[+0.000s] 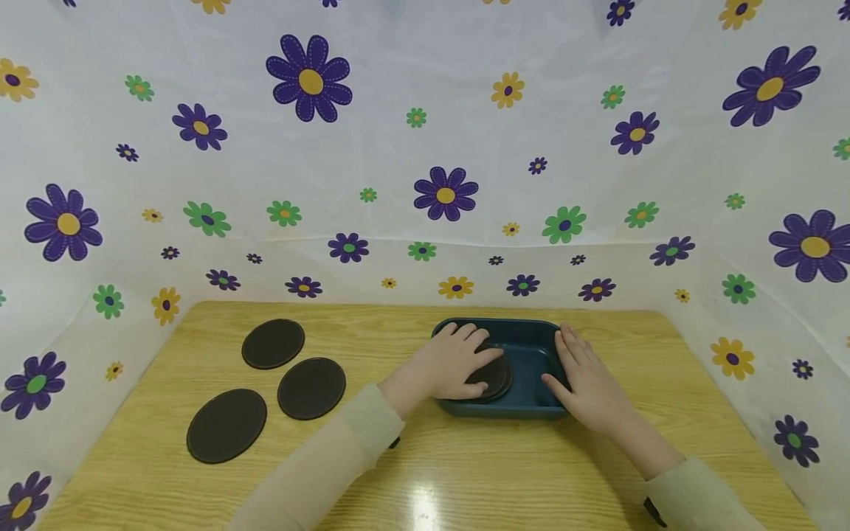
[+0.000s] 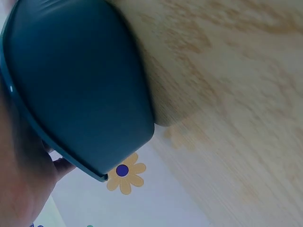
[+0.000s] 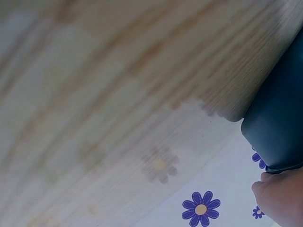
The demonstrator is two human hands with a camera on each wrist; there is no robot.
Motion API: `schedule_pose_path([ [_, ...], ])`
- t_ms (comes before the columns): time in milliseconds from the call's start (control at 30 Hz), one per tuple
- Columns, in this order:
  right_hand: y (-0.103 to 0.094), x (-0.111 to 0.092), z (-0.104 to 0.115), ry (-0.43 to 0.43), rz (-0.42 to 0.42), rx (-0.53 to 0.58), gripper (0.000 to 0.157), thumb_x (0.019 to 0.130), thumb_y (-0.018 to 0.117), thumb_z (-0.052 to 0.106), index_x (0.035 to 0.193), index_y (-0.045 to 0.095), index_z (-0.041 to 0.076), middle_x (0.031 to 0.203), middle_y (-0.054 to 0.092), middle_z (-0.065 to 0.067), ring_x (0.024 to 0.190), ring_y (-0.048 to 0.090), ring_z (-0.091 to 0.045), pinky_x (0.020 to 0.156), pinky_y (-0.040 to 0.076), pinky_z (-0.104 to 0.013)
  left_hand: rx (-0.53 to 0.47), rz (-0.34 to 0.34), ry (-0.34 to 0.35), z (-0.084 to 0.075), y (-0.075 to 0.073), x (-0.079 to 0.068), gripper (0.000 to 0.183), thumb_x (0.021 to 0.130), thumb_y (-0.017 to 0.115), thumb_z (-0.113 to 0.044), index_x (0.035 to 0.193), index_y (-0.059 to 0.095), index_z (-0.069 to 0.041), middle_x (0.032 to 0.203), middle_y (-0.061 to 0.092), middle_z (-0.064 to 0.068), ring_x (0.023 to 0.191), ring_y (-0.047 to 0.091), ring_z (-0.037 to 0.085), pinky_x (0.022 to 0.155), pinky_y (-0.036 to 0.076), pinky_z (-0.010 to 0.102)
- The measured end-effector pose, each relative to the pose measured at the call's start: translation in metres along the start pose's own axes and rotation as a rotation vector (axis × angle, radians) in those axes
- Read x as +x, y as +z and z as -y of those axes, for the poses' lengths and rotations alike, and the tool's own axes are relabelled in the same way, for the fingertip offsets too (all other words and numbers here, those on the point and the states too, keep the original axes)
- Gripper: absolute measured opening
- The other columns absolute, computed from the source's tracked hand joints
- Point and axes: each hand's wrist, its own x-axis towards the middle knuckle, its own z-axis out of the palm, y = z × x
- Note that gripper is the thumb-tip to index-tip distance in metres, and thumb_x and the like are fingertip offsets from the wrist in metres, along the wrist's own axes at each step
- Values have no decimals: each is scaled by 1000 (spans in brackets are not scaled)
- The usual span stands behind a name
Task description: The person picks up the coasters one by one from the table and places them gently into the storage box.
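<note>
A dark teal, rectangular tray [image 1: 531, 411] sits on the table toward the back right. In its left half lie black round coasters [image 1: 494, 376], overlapping one another and partly hidden by my left hand [image 1: 458, 363]. That hand reaches in over the left rim and holds a coaster from above, thumb toward the near edge and fingers spread across the far side. My right hand [image 1: 591, 383] rests along the tray's right rim with fingers extended, the thumb over the inner side. From the left wrist, the tray's outer wall [image 2: 80, 85] blocks sight of the coasters.
Three more black round coasters, one at the back [image 1: 274, 344], one nearer the tray [image 1: 312, 389] and one in front [image 1: 227, 426], lie flat on the wooden table [image 1: 425, 472] at left. A white flowered curtain [image 1: 372, 147] encloses the back and sides.
</note>
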Motion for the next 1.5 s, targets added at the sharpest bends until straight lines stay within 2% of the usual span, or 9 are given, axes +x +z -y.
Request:
schedule_pose_path([
  [367, 0, -1, -1, -2, 5, -6, 81, 108, 57, 38, 162, 26, -14, 174, 18, -31, 162, 18, -48, 136, 8, -48, -20, -60, 12, 3, -5, -18, 61, 107, 50, -56, 162, 44, -30, 162, 47, 5, 151, 45, 26, 123, 41, 47],
  [533, -1, 0, -1, 0, 2, -6, 81, 107, 57, 37, 162, 26, -14, 173, 18, -31, 162, 18, -48, 135, 13, -53, -63, -80, 6, 5, -10, -31, 60, 107, 52, -52, 162, 45, -28, 163, 47, 6, 152, 44, 27, 126, 39, 48],
  [733, 0, 0, 0, -5, -6, 4, 80, 107, 59, 34, 161, 27, -14, 173, 19, -32, 162, 19, -49, 135, 11, -51, -64, -107, 8, 8, -12, -48, 58, 108, 54, -50, 160, 47, -25, 160, 49, 8, 150, 46, 28, 124, 41, 48],
  [933, 0, 0, 0, -2, -6, 10, 79, 106, 60, 32, 161, 27, -14, 173, 19, -32, 162, 18, -49, 135, 11, -52, -80, -110, -20, 12, -7, -64, 59, 107, 56, -50, 160, 47, -25, 161, 48, 9, 151, 45, 30, 124, 40, 48],
  [1200, 2, -1, -1, -6, -13, 10, 80, 107, 58, 35, 162, 26, -14, 173, 18, -31, 162, 18, -48, 136, 8, -48, -160, -105, -71, 19, 0, -86, 59, 107, 56, -49, 160, 48, -24, 162, 49, 10, 152, 44, 30, 125, 38, 50],
  [1500, 2, -1, -1, -4, -13, 12, 81, 108, 57, 38, 162, 25, -13, 174, 17, -30, 162, 18, -48, 136, 8, -48, -181, -122, -106, 25, 16, -109, 60, 107, 57, -47, 160, 48, -22, 161, 49, 13, 150, 47, 33, 122, 41, 53],
])
